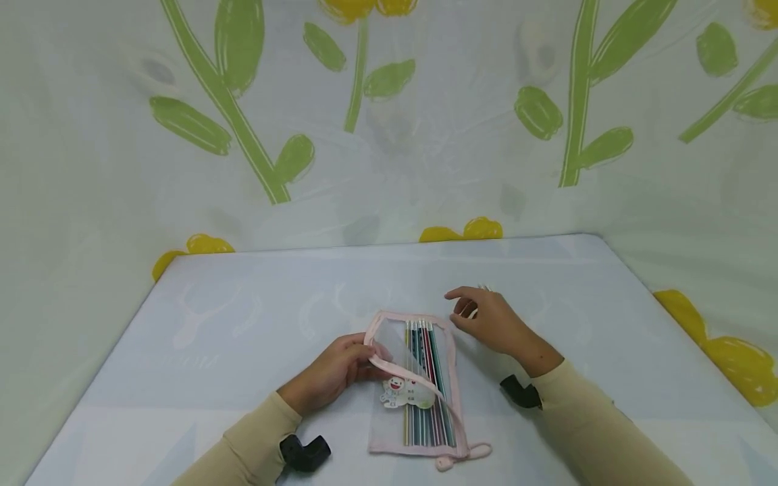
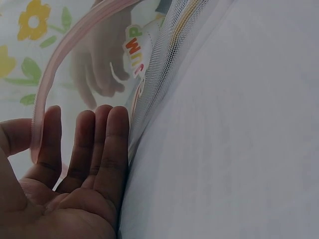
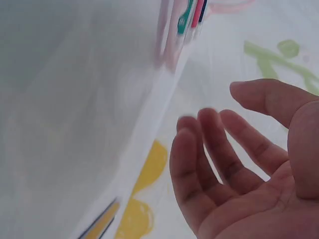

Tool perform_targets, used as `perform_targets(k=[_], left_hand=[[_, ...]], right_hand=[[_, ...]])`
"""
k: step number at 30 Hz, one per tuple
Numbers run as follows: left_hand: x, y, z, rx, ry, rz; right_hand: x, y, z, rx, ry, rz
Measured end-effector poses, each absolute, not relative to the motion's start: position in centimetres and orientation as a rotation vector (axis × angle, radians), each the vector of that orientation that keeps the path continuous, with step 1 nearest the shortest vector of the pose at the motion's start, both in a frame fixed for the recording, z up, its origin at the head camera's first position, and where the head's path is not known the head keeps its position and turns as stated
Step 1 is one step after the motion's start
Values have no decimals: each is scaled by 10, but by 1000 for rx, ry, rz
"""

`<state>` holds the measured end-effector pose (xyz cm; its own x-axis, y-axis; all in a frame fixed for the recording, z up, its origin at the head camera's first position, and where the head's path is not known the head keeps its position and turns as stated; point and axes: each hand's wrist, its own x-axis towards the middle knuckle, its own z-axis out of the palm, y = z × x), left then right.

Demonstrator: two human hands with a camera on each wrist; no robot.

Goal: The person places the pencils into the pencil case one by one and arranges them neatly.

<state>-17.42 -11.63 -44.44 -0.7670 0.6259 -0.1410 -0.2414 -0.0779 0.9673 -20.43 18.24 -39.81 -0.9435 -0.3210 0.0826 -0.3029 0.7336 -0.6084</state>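
A mesh pencil pouch [image 1: 385, 422] with pale pink edging lies in front of me, its zipped side lifted open. Several pencils [image 1: 430, 385] in different colours lie side by side inside it. My left hand [image 1: 337, 371] pinches the pink zipper edge [image 2: 44, 89] between thumb and index finger, the other fingers extended against the mesh. Beyond the pouch's far right corner, my right hand [image 1: 489, 320] hovers with loosely bent fingers and holds nothing. A cartoon label [image 1: 404, 393] with a smiling figure shows on the pouch's front.
Pale tips [image 1: 484, 288] show just behind my right hand; the right wrist view has a yellow-and-dark pencil-like end [image 3: 102, 219] low on the left. A pink loop [image 1: 477, 452] hangs from the pouch's near corner. The white table [image 1: 243, 304] meets a flower-printed cloth wall [image 1: 425, 169].
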Motion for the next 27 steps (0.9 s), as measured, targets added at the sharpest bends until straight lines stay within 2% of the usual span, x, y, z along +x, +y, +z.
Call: perform_targets(k=[17,27], left_hand=[[-173,-115,-443,411,1630,1894],[-173,-117,-446,402,1624,1897]], right_hand=[[-218,211,-398,-433,3056,-891],[-224,221,-401,-292,3014,-831]])
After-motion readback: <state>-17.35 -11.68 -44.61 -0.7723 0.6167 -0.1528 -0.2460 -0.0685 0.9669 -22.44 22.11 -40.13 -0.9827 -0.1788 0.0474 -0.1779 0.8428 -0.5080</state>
